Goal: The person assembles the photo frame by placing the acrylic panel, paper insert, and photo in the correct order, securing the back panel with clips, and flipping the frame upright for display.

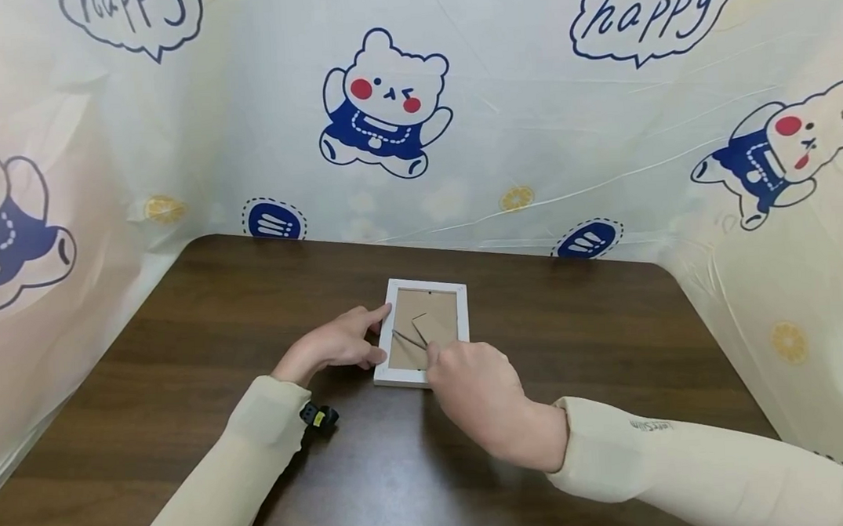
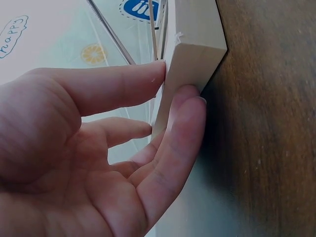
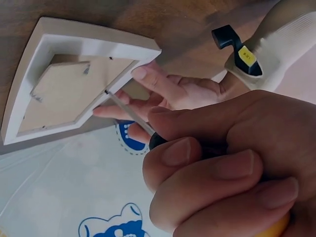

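Note:
A white picture frame (image 1: 462, 312) lies back side up on the table, its beige backing board (image 3: 64, 101) showing with a stand flap and small dark tabs along the inner edge. My left hand (image 1: 336, 341) holds the frame's left side; in the left wrist view the thumb (image 2: 128, 86) presses the rim and other fingers touch the outer side. In my right hand (image 1: 480, 394) is a screwdriver (image 3: 131, 112), gripped in curled fingers that hide most of its black and yellow handle. The screwdriver's tip touches a tab at the left inner edge.
The dark brown wooden table (image 1: 587, 326) extends around the frame. A patterned curtain (image 1: 487, 158) with bears stands behind and at both sides. A black device with a yellow label (image 3: 247, 57) is strapped to the left wrist.

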`<control>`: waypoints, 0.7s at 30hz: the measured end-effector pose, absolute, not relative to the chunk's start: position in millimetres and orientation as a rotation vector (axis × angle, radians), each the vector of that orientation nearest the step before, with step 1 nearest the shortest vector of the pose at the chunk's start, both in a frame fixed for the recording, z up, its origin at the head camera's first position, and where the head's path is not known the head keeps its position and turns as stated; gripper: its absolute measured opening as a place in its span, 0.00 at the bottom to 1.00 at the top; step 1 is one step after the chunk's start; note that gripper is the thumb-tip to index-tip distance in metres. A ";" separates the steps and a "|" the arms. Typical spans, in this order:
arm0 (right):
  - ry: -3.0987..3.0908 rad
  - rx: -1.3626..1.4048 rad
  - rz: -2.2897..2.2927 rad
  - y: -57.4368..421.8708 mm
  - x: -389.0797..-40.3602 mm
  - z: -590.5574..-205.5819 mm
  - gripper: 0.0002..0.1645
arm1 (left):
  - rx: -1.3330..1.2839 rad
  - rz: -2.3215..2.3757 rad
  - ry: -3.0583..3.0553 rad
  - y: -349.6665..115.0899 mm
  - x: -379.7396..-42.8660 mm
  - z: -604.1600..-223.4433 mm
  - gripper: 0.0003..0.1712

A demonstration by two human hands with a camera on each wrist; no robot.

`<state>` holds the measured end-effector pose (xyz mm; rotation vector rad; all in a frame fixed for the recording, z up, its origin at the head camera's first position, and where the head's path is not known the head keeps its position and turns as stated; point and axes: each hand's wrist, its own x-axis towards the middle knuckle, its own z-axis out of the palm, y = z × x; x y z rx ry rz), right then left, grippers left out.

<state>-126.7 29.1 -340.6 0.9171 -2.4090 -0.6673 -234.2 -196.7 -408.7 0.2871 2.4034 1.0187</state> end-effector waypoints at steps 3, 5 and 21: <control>-2.417 0.905 -0.677 25.9 -124.0 -341.8 0.16 | 0.287 1.011 2.405 -196.5 -234.3 -407.8 0.53; -2.437 0.900 -0.688 24.7 -123.3 -341.6 0.19 | 0.283 1.007 2.405 -196.4 -234.7 -407.6 0.53; -2.545 0.831 -0.634 16.0 -118.1 -346.7 0.17 | 0.292 1.005 2.402 -196.0 -236.4 -409.6 0.53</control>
